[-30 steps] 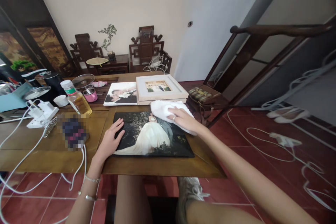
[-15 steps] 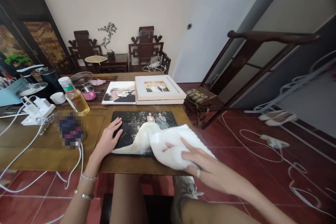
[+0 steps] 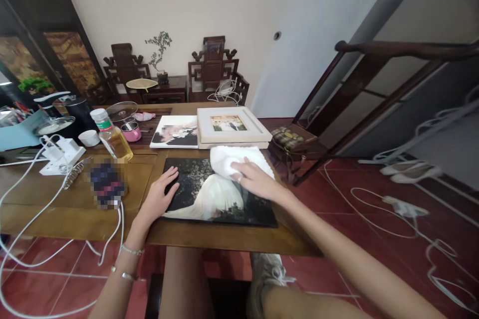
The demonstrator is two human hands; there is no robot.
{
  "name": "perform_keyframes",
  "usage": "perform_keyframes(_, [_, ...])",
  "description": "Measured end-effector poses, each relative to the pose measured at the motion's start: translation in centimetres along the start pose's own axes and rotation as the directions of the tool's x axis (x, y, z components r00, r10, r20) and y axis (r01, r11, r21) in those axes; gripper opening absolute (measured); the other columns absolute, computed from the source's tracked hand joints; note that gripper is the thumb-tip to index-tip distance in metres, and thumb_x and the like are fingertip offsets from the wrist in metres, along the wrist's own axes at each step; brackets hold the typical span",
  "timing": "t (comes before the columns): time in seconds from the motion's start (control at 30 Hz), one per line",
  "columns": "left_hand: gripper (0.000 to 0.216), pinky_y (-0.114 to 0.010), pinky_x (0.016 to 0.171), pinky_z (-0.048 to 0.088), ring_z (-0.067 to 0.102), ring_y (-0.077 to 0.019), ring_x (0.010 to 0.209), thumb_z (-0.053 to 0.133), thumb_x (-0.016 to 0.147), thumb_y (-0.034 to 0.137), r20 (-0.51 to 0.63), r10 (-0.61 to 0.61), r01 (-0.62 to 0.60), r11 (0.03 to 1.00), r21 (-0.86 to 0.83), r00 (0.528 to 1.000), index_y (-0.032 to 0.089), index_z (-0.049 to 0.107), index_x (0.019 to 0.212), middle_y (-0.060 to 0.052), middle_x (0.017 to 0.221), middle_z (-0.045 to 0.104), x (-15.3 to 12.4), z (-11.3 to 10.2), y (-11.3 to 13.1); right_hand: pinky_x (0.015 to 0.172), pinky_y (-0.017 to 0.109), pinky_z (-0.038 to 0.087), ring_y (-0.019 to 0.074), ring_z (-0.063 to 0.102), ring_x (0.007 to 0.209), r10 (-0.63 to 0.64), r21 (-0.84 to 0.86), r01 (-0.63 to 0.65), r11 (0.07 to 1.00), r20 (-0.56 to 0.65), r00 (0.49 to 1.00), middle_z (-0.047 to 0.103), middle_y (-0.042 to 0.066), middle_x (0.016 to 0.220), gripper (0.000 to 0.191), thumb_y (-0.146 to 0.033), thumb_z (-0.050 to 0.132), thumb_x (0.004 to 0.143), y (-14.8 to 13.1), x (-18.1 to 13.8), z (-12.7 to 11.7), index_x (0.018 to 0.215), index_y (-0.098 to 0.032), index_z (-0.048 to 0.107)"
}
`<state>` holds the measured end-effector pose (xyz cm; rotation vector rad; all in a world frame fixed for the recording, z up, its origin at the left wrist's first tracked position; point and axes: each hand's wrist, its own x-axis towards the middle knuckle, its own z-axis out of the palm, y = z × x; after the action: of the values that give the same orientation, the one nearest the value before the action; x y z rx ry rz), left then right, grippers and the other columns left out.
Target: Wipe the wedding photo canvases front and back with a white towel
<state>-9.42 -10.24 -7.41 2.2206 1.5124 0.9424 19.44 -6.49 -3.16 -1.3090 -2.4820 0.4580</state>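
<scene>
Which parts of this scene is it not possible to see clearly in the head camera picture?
- Upper part of the large photo print: covered by the white cloth and the right hand.
- Object beside the left hand: blurred out.
- Second print: part blurred, right edge hidden under the framed photo.
- Bottle label: too small to read.

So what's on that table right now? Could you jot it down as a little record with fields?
left hand: left hand lies flat on the left edge of the dark photo print
right hand: right hand presses a white cloth onto the print's far right part
print: lies flat on the wooden table, near its front edge
behind the print: white framed photo and an unframed print
left side: oil bottle, pink cup, white power strip with cables
</scene>
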Motion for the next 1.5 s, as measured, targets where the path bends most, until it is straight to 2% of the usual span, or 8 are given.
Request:
perform_keyframes(0.17, [0.037, -0.042, 0.108, 0.032, 0.041, -0.0212, 0.128, 0.044, 0.088, 0.031, -0.011, 0.003, -0.003, 1.0, 0.007, 1.0, 0.014, 0.057, 0.119, -0.01, 0.133, 0.051, 0.1, 0.2, -0.1, 0.096, 0.047, 0.034, 0.0339, 0.039, 0.124, 0.011, -0.002, -0.011, 1.0, 0.19, 0.982, 0.054, 0.01, 0.124, 0.018, -0.02, 0.037, 0.084, -4.3, -7.2, -0.6, 0.089, -0.02, 0.054])
perform_keyframes(0.3, [0.038, -0.042, 0.108, 0.032, 0.04, -0.0212, 0.129, 0.043, 0.089, 0.03, -0.001, 0.018, -0.018, 1.0, 0.013, 1.0, 0.013, 0.056, 0.12, -0.011, 0.134, 0.05, 0.0, 0.3, -0.2, 0.094, 0.043, 0.037, 0.0323, 0.032, 0.13, -0.049, 0.046, 0.035, 0.998, 0.361, 0.931, 0.056, 0.011, 0.119, 0.02, -0.019, 0.035, 0.086, -7.0, -9.8, -1.9, 0.088, -0.021, 0.055])
perform_keyframes(0.57, [0.04, -0.042, 0.108, 0.031, 0.038, -0.0208, 0.13, 0.043, 0.089, 0.031, 0.019, 0.021, -0.021, 1.0, 0.023, 1.0, 0.012, 0.054, 0.122, -0.011, 0.136, 0.047, 0.0, 0.1, -0.2, 0.095, 0.047, 0.033, 0.0242, 0.057, 0.086, -0.097, -0.033, 0.103, 0.994, 0.16, 0.982, 0.059, 0.003, 0.075, 0.017, -0.018, 0.034, 0.086, -3.0, -0.8, -0.4, 0.08, -0.02, 0.05])
perform_keyframes(0.7, [0.039, -0.041, 0.108, 0.031, 0.039, -0.0203, 0.13, 0.043, 0.089, 0.03, 0.018, 0.013, -0.013, 1.0, 0.019, 1.0, 0.012, 0.054, 0.122, -0.011, 0.135, 0.048, 0.0, 0.1, -0.3, 0.095, 0.051, 0.03, 0.0235, 0.058, 0.081, -0.101, -0.079, 0.105, 0.991, 0.051, 0.994, 0.06, 0.004, 0.077, 0.017, -0.016, 0.034, 0.086, -1.7, 3.7, 0.5, 0.084, -0.018, 0.05])
perform_keyframes(0.93, [0.038, -0.041, 0.108, 0.031, 0.04, -0.0202, 0.129, 0.043, 0.089, 0.03, 0.0, -0.004, 0.004, 1.0, 0.02, 1.0, 0.012, 0.055, 0.12, -0.012, 0.134, 0.05, -0.1, 0.3, 0.0, 0.1, 0.054, 0.025, 0.0319, 0.032, 0.129, -0.174, 0.015, 0.175, 0.985, 0.222, 0.959, 0.052, 0.019, 0.125, 0.022, -0.011, 0.038, 0.083, -6.5, -2.3, 0.6, 0.098, -0.015, 0.054])
perform_keyframes(1.1, [0.037, -0.042, 0.108, 0.031, 0.039, -0.0205, 0.129, 0.043, 0.089, 0.03, 0.003, 0.004, -0.005, 1.0, 0.017, 1.0, 0.014, 0.055, 0.121, -0.011, 0.134, 0.049, -0.1, 0.2, 0.0, 0.101, 0.051, 0.026, 0.03, 0.037, 0.126, -0.234, 0.088, 0.217, 0.972, 0.363, 0.902, 0.055, 0.014, 0.122, 0.022, -0.012, 0.042, 0.081, -9.4, -6.1, -0.2, 0.095, -0.018, 0.058])
perform_keyframes(1.33, [0.039, -0.042, 0.109, 0.029, 0.037, -0.0206, 0.131, 0.041, 0.09, 0.03, 0.023, 0.002, -0.003, 1.0, 0.006, 1.0, 0.015, 0.052, 0.124, -0.011, 0.136, 0.047, -0.2, 0.0, 0.1, 0.095, 0.044, 0.032, 0.0261, 0.056, 0.097, -0.194, -0.055, 0.203, 0.978, 0.135, 0.972, 0.065, 0.009, 0.091, 0.02, -0.015, 0.039, 0.086, -5.1, 1.7, 0.3, 0.092, -0.016, 0.058])
perform_keyframes(1.5, [0.041, -0.042, 0.111, 0.026, 0.033, -0.0182, 0.133, 0.033, 0.093, 0.03, 0.034, -0.005, 0.006, 1.0, -0.016, 0.999, 0.018, 0.047, 0.129, -0.009, 0.14, 0.043, -0.2, 0.1, -0.3, 0.098, 0.05, 0.026, 0.0289, 0.047, 0.115, -0.15, -0.092, 0.155, 0.984, 0.055, 0.987, 0.06, 0.014, 0.111, 0.026, -0.015, 0.036, 0.086, -3.6, 5.5, 1.9, 0.106, -0.014, 0.054])
